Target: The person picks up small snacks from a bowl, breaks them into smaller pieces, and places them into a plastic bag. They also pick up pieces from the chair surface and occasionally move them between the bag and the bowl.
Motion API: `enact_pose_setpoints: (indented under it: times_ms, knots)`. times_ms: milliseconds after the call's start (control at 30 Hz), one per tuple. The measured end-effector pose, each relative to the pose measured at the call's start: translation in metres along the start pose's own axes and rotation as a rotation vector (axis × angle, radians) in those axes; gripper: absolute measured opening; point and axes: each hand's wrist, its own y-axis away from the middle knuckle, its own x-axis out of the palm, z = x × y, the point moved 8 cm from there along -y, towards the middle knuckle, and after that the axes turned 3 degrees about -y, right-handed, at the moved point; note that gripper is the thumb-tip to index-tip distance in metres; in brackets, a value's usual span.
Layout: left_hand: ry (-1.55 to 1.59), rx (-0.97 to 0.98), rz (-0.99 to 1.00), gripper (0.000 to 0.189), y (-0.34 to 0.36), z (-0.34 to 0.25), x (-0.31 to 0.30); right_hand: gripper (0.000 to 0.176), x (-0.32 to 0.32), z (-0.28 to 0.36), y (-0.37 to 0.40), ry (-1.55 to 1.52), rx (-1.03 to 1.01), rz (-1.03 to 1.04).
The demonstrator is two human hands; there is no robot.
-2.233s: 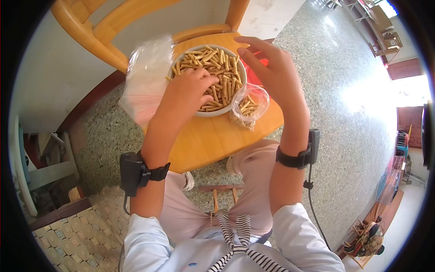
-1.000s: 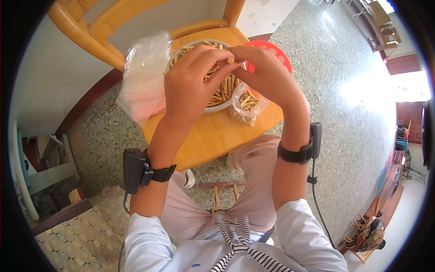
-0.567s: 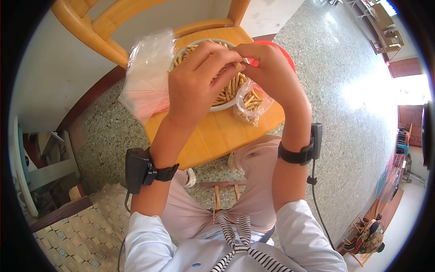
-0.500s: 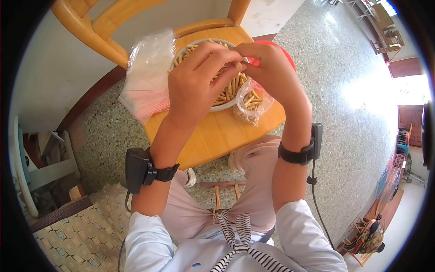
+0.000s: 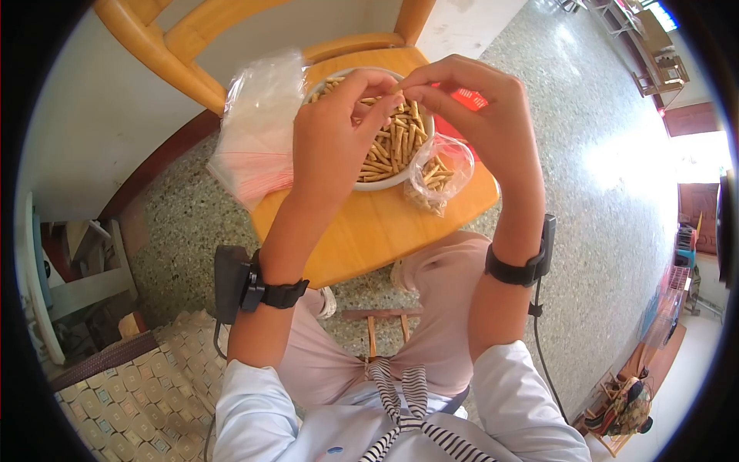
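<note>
My left hand (image 5: 327, 131) and my right hand (image 5: 481, 104) meet fingertip to fingertip over a white bowl (image 5: 379, 185). Both are closed in a pinch on a small tan stick (image 5: 396, 89), mostly covered by the fingers. Many short, tan, stick-shaped pieces (image 5: 396, 142) fill the bowl. Against its near right side stands an open clear plastic bag (image 5: 423, 199) with more of these sticks inside. To the left of my left hand lies a stack of clear plastic bags (image 5: 262, 127) with red lines near one end.
The bowl and bags rest on a wooden chair seat (image 5: 346, 239), its backrest (image 5: 192, 73) on the far side. A red perforated container (image 5: 471, 98) shows behind my right hand. Patterned cushioning (image 5: 138, 396) is at the lower left. Black devices with cables are strapped to both forearms.
Both hands have shifted slightly right; my right wrist has swung outward and its fingers have straightened. More of the bowl's sticks show between the hands.
</note>
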Motion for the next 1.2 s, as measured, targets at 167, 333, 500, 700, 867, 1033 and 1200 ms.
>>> enact_pose_setpoints:
  times_ms: [167,333,500,700,867,1033,1200]
  knots:
    - [-0.022,-0.012,0.041,0.019,0.002,-0.004,0.002,0.013,0.003,-0.008,0.0,-0.117,0.191,0.036]
    - [0.135,-0.007,0.015,0.021,0.001,-0.001,0.004,0.017,0.008,-0.007,-0.002,-0.073,0.042,0.029]
    - [-0.014,0.057,-0.031,0.02,0.0,-0.01,-0.003,0.022,0.013,-0.003,-0.001,0.04,-0.024,0.083]
    - [-0.121,0.126,-0.073,0.017,-0.001,-0.017,-0.006,0.022,-0.001,-0.021,0.002,0.19,0.047,0.0]
    - [-0.189,0.22,0.013,0.016,0.005,-0.028,0.006,0.033,-0.009,-0.046,0.009,0.195,0.257,-0.027]
    - [-0.403,0.436,0.37,0.017,0.023,-0.019,0.043,0.032,-0.011,-0.04,0.009,0.238,0.245,-0.034]
    - [-0.387,0.436,0.346,0.021,0.032,-0.02,0.054,0.031,0.006,-0.04,0.008,0.239,0.201,0.032]
